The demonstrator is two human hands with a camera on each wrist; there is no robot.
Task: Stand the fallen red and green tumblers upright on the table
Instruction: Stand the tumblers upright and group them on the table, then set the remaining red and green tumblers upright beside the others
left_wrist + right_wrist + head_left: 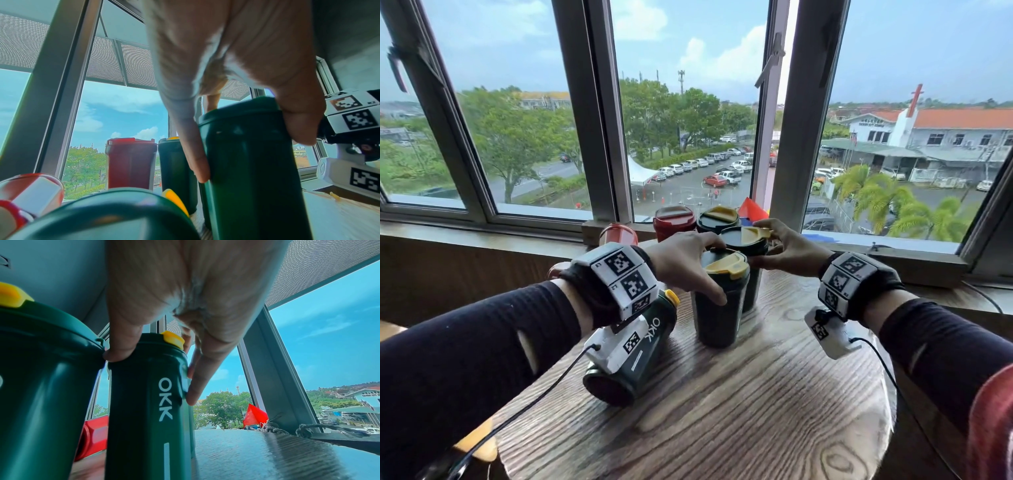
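Biggest worry from where I stood: those two upright green tumblers were packed right against each other, so pulling either hand away carelessly could've knocked one into the other, or off toward the fallen green tumbler [631, 353] lying on its side just under the left wrist. That one hadn't been stood up yet, and neither had the red tumbler [618, 235] tipped over near the window ledge.

Grip-wise, the left hand [681, 262] was draped over the lid of the nearer green tumbler [719, 301], thumb and fingers curled down its sides. The right hand [789, 248] had the farther green tumbler [748, 246] pinched at the lid rim, thumb one side, fingers the other. Both tumblers stood upright on the round wooden table [722, 411].
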